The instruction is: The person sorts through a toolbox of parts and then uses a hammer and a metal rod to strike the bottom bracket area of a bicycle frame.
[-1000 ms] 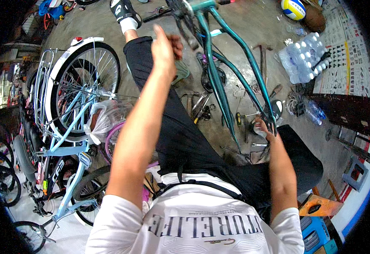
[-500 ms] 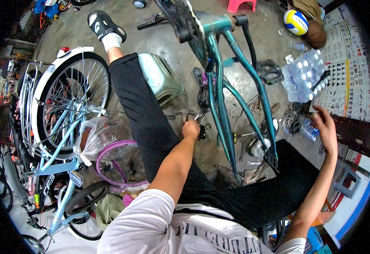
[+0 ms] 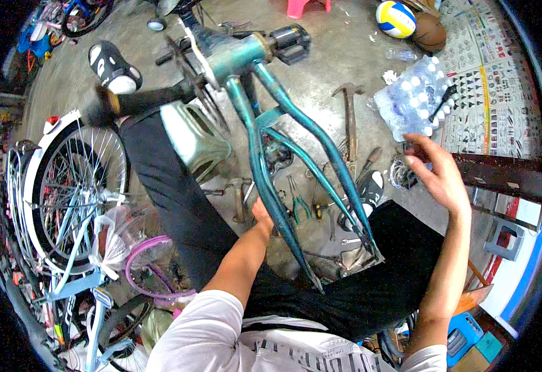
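A teal bicycle frame (image 3: 253,133) stands between my legs, its stay ends pointing toward me. At its far end a black pedal (image 3: 289,44) sticks out right; a blurred dark crank and pedal part (image 3: 153,99) reaches left past the chainring. My left hand (image 3: 261,214) is low behind the left tube, fingers closed and partly hidden; a thin silver piece shows beside it, but I cannot tell what it holds. Right of the frame, my right hand (image 3: 441,170) hangs in the air, fingers apart and bent, holding nothing I can see. Green-handled pliers (image 3: 301,209) lie beneath the frame.
A long hammer (image 3: 350,124), another hammer (image 3: 240,199) and a wrench (image 3: 350,241) lie on the floor. Left are a pale green stool (image 3: 190,137), a purple rim (image 3: 136,276) and a light blue bicycle (image 3: 72,285). Bottled water (image 3: 410,99) and a volleyball (image 3: 396,20) are right.
The view has shifted. The frame's crank end has swung left, with its crank and pedal turned. My left hand has moved nearer, behind the tube. My right hand stays raised on the right.
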